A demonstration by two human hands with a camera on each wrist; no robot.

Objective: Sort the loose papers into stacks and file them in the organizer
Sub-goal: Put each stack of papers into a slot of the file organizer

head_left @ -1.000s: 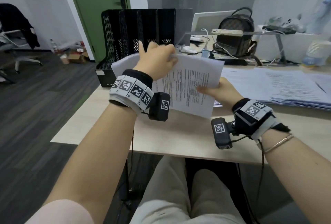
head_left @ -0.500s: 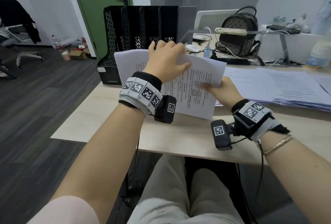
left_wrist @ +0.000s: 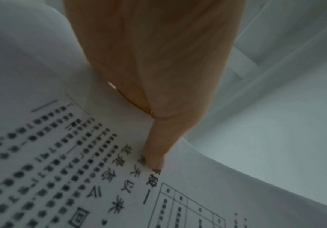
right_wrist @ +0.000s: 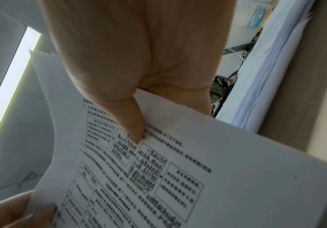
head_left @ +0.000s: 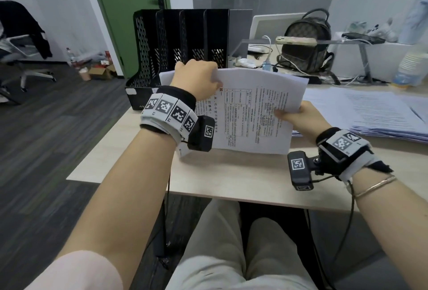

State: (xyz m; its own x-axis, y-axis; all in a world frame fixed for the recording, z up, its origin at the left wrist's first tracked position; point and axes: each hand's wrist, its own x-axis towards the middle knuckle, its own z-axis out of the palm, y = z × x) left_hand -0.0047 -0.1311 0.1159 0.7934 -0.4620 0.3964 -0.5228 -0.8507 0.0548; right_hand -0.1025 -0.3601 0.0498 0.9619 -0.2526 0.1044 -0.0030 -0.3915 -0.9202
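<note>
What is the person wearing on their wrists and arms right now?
The left hand has a wristband of grey fabric over black, lined with square black-and-white marker tiles, and a black camera box bearing one marker. The right hand has a matching band, a camera with a black cable, and a thin bracelet. A pale pink sleeve covers the left upper arm.

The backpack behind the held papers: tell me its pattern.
The backpack has a brown checkered pattern with dark trim and handle, clearest in the head view.

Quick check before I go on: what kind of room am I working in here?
Most likely an office: a desk carrying a black file organizer and a spread of printed papers, with a swivel chair off to the side.
</note>
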